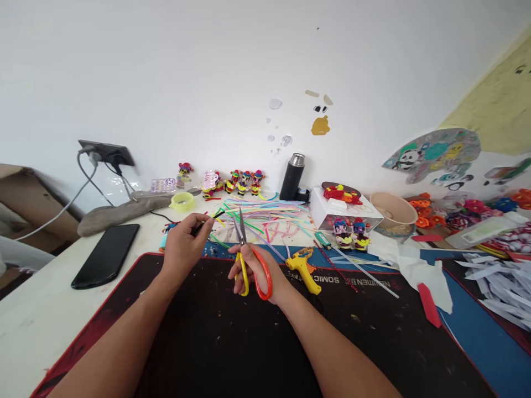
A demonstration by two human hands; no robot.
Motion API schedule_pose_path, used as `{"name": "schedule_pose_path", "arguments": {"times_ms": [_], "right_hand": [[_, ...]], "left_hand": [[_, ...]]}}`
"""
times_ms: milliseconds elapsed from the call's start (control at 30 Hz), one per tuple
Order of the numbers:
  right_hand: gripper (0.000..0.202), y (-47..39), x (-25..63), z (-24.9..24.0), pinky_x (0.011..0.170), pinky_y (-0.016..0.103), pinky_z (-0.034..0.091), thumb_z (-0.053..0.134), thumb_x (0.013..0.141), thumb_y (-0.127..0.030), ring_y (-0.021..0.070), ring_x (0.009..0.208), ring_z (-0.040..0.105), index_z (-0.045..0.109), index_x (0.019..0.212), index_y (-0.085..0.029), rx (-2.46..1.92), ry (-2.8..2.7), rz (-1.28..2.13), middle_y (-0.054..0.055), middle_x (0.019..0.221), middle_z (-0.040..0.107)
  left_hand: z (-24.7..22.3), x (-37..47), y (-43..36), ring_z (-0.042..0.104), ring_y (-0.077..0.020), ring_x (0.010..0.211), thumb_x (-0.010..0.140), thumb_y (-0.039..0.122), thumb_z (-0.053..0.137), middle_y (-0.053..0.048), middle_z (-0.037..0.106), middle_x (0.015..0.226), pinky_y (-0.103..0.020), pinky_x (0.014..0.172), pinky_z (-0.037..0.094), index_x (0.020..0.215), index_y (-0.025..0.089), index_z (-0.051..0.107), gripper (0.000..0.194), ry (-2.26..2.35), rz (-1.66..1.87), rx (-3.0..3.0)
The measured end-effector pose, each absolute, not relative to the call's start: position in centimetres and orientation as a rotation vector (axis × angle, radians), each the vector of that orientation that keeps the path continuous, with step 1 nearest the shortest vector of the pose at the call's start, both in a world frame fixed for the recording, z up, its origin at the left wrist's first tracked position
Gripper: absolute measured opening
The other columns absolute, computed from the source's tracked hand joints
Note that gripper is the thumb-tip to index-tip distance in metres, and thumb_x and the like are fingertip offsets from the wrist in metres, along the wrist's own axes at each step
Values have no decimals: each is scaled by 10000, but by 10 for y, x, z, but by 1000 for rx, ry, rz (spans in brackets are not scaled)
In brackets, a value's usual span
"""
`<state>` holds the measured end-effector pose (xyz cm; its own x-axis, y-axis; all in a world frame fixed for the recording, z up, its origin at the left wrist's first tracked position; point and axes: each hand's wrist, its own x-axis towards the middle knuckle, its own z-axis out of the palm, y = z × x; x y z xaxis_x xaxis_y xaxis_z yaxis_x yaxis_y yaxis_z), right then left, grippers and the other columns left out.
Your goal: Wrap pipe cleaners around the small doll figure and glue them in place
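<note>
My left hand point(182, 244) is closed in a pinch, with a thin black strip point(218, 215) sticking out past the fingertips. Whether the strip is a pipe cleaner or something else I cannot tell. In my right hand point(277, 281) is a pair of scissors point(243, 239) with one yellow and one red handle loop. Its blades point up and away from me, slightly parted, a little to the right of the black strip and apart from it. Behind both hands lies a loose pile of coloured pipe cleaners point(269, 209). A yellow glue gun point(305, 270) rests right of my right hand.
A dark desk mat point(232, 348) spreads under my arms. To the left lie a phone point(107, 255) and a roll of tape point(182, 202). Small figurines point(244, 182) and a black thermos point(292, 178) stand by the wall. At right are a white box point(346, 209), a bowl point(392, 213) and paper strips point(501, 293).
</note>
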<state>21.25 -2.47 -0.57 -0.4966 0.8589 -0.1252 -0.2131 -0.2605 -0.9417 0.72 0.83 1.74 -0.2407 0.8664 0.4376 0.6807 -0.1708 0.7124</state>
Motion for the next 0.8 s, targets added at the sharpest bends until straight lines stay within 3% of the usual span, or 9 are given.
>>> {"name": "schedule_pose_path", "arguments": {"times_ms": [167,800], "right_hand": [[768,-24,209,-3,376,214,441,698,767,-854,131,383,596,636,1111,-169,-941,-1238,1809,-41,615,641],[529,-33,206,-4,325,187,358,737,881,-659,92,337,507,707,1117,-187,-1007,-1363,1705,-84,564,558]], "left_hand": [[16,9,7,517,-159,572,902,501,608,27,634,622,-275,577,400,848,225,729,306,1819,1355,1871],[19,11,2,551,-139,534,910,414,633,29,666,636,-259,541,399,850,219,752,236,1624,1300,2060]]}}
